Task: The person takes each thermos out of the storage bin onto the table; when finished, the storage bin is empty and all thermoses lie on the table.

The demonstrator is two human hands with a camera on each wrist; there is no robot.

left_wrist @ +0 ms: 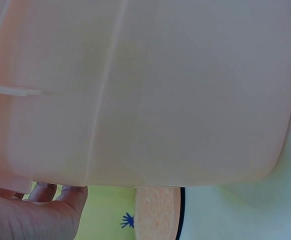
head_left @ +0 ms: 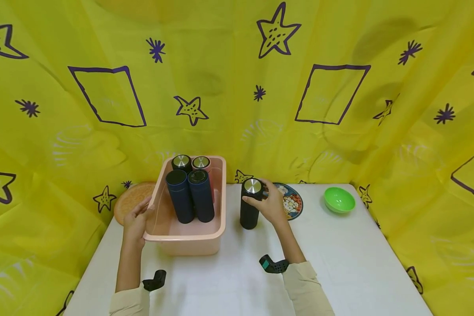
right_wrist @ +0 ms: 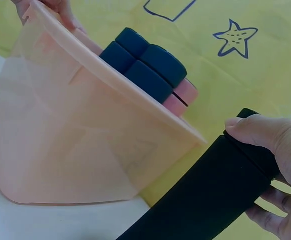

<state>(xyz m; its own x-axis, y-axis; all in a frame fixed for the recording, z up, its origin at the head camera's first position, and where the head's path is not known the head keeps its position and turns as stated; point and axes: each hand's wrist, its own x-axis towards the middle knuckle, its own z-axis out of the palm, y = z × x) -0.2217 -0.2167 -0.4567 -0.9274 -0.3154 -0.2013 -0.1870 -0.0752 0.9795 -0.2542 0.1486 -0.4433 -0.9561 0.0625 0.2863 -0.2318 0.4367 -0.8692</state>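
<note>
A pink plastic tub point(head_left: 189, 247) stands on the white table with its left rim in the grip of my left hand point(head_left: 136, 221). Inside it, two dark blue bottles point(head_left: 180, 204) stand in front of a black bottle point(head_left: 181, 161) and a pink bottle point(head_left: 201, 162), both with silver-topped lids. To the right of the tub, my right hand point(head_left: 272, 204) holds another black bottle point(head_left: 249, 216) around its lid, thumb at the near side. This bottle is upright. In the right wrist view its black body point(right_wrist: 200, 195) slants across the lower edge, beside the tub wall point(right_wrist: 70, 130).
Behind my left hand lies a round, tan board point(head_left: 126, 199). A round patterned plate point(head_left: 292, 202) lies behind my right hand, and a green bowl point(head_left: 339, 200) sits at the back right. A yellow curtain point(head_left: 237, 87) with drawn stars surrounds the table point(head_left: 229, 285).
</note>
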